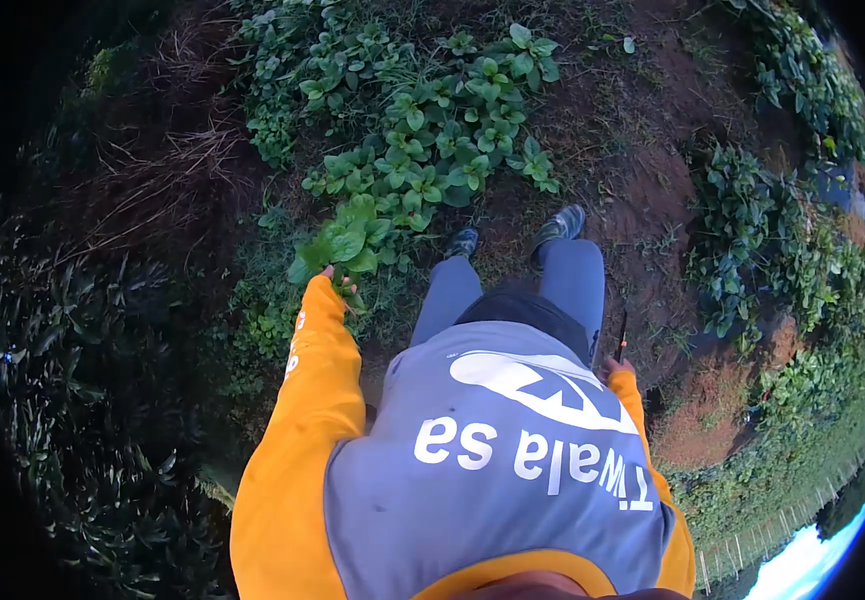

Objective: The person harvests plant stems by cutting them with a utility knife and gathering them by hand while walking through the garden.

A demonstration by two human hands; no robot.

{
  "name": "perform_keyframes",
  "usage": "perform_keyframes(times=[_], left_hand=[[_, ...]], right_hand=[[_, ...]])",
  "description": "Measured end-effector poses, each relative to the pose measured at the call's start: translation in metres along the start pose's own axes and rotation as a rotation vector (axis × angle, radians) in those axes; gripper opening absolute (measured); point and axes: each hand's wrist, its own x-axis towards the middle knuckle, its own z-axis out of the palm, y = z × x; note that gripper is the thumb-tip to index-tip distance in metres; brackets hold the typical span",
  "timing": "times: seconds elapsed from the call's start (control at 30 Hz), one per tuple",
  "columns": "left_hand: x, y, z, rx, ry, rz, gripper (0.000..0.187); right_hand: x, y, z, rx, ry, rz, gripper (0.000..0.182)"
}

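Observation:
My left hand, at the end of an orange sleeve, is closed around the stems of a bunch of broad green leaves. The bunch hangs over the low growth, just left of the leafy plants rooted in front of my feet. Beside my right thigh, my right hand is closed on a thin dark tool with a small orange part. Its tip points away from me; it is too small to tell its kind.
My shoes stand on bare brown soil at the plants' near edge. Dry stalks lie on the left, above dark foliage. More leafy rows grow on the right, beside a reddish soil mound. A line of stakes stands beyond.

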Motion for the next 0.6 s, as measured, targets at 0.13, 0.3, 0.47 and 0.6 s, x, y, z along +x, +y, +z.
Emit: perform_keyframes(times=[0.13,0.3,0.47,0.6], left_hand=[[0.007,-0.007,0.02,-0.487,-0.145,0.208,0.037],[0.183,0.014,0.067,-0.306,-0.037,-0.003,0.056],[0.234,0.007,0.17,-0.245,0.156,-0.168,0.049],[0.29,-0.014,0.211,0.04,-0.091,-0.145,0.045]], right_hand=[[0.004,-0.157,0.013,-0.374,0.145,-0.278,0.018],[-0.009,-0.263,0.148,-0.014,-0.202,-0.403,0.019],[0.049,-0.215,0.306,-0.018,-0.42,-0.26,0.024],[0.089,-0.125,0.364,-0.489,-0.361,-0.149,0.022]])
